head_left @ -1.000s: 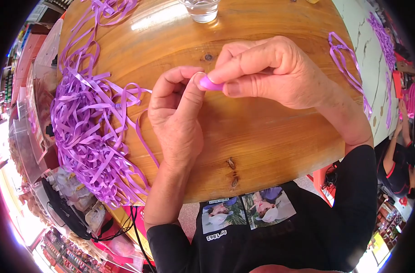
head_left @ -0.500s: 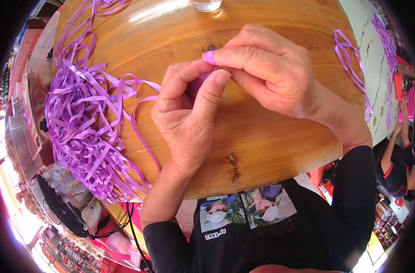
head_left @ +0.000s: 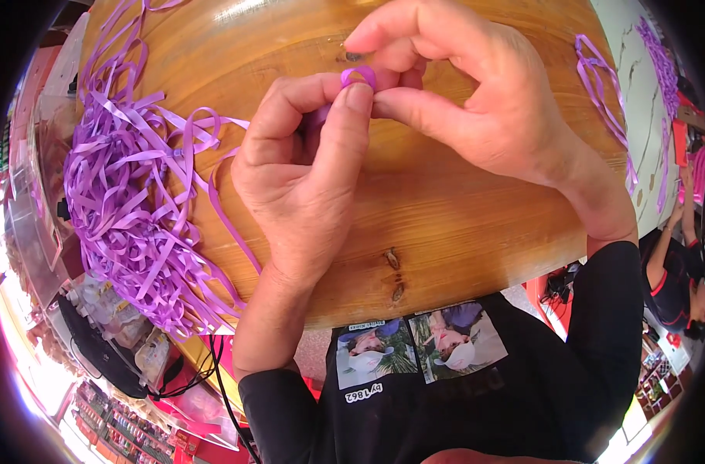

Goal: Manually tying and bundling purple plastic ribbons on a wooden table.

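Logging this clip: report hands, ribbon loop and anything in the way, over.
Left hand pinching small purple ribbon loop. Right hand close beside it, grip unclear. Purple ribbon heap left of both hands, not between them.

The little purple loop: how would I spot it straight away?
Find the wooden table, then the left hand over it. The purple loop shows at that hand's thumb tip. Unlike the tangled purple ribbon pile at left, it is one tiny ring.

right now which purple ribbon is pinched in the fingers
The small loop at the thumb tip of the left hand; the tangled heap lies on the left of the table, the loose ribbon on its right edge.
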Demonstrator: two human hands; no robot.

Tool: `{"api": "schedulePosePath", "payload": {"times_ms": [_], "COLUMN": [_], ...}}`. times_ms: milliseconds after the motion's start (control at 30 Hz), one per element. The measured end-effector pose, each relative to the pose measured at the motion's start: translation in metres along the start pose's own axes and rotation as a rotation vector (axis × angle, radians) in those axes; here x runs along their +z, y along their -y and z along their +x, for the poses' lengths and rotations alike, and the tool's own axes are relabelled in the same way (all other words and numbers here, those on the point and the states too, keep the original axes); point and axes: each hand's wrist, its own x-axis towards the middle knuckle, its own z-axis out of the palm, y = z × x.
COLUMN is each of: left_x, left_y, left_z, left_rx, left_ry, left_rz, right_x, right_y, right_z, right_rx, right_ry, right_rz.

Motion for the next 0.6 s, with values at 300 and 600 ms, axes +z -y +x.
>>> {"api": "schedulePosePath", "payload": {"times_ms": [300, 600], "left_x": [-0.010, -0.014], "left_y": [-0.007, -0.005], "left_z": [-0.002, 0.002], "left_rx": [-0.178, -0.326], "left_ry": [0.114, 0.124], "left_rz": [-0.242, -0.116], "right_x": [-0.016, -0.016], "right_y": [-0.006, -0.022], "right_z": [0.008, 0.032], "right_rx": [-0.534, -1.047], "right_ry": [-0.049, -0.092], "right_rz": [-0.310, -0.616]}}
